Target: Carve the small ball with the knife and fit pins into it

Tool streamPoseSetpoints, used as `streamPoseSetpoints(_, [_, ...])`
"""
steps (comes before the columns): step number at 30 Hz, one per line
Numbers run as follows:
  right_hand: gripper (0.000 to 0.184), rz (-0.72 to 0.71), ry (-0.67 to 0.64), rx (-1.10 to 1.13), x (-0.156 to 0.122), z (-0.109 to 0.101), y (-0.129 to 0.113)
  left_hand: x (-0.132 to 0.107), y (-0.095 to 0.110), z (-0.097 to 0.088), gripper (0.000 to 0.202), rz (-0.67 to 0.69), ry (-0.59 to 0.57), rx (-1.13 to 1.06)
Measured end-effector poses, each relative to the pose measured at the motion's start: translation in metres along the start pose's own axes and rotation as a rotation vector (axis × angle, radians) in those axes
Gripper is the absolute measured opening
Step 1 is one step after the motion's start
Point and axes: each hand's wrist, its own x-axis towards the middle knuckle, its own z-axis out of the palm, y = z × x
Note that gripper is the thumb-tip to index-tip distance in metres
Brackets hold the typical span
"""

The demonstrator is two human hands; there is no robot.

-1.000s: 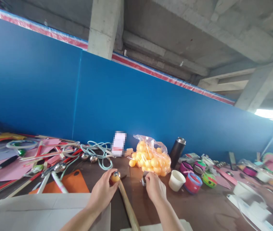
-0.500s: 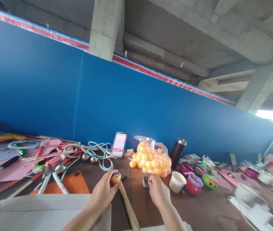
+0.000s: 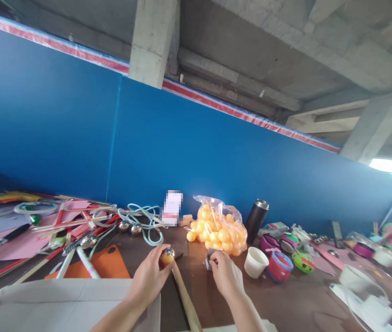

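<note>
My left hand (image 3: 150, 272) is closed round a shiny ball (image 3: 168, 256), silver on top and orange below, held low over the brown table. Just right of it lies a hammer (image 3: 186, 295): its wooden handle runs toward me, and its dark head is partly hidden by my fingers. The thumb and fingers of my right hand (image 3: 225, 272) pinch at a small grey-and-white box (image 3: 213, 252), mostly covered by the hand. Behind that hand sits a clear plastic bag (image 3: 209, 201) full of orange balls.
A white cup (image 3: 255, 263) and a black bottle (image 3: 257, 221) stand at right, near colourful wrist-strap-like items (image 3: 280, 266). A phone (image 3: 172, 207) leans at the blue wall. Sticks, cords and an orange sheet (image 3: 111, 265) clutter the left; cardboard (image 3: 71, 304) lies in front. Another person's arm shows far right.
My right fingers have shifted slightly left over the small box and cover more of it. My left hand keeps the ball in almost the same place.
</note>
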Motion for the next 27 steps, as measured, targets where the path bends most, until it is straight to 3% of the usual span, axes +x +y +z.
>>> streamPoseSetpoints(7, [0.013,0.043,0.037,0.134,0.004,0.006,0.001,0.0,0.0,0.0,0.034,0.016,0.018,0.013])
streamPoseSetpoints(13, [0.014,0.095,0.118,0.471,0.004,-0.003,0.001,0.003,-0.004,0.004,0.036,-0.015,-0.005,0.008])
streamPoseSetpoints(20, [0.029,0.045,-0.002,1.017,-0.003,0.001,-0.032,0.002,-0.004,0.007,0.036,-0.025,0.047,0.017])
streamPoseSetpoints(27, [0.031,0.03,-0.159,1.283,-0.02,0.0,-0.067,0.005,-0.009,0.011,0.04,-0.009,0.049,-0.042])
